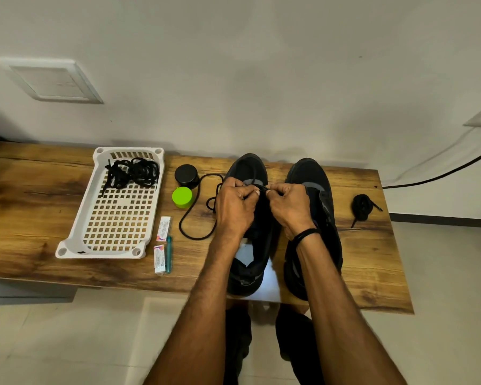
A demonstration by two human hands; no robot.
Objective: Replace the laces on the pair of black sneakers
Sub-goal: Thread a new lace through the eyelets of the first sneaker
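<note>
Here, a black lace (197,239) is pinched by both hands above the tongue of the left sneaker (247,169): the left hand (235,208) and the right hand (289,204) are curled, knuckles up, fingertips nearly meeting. The rest of the lace is looped on the table (25,195) just left of that shoe. The right sneaker (314,176) is stood just beside it, both heels near the front edge. A white basket (75,218) is set further left; a bundled lace (361,207) is seen to the right, bare wood between.
</note>
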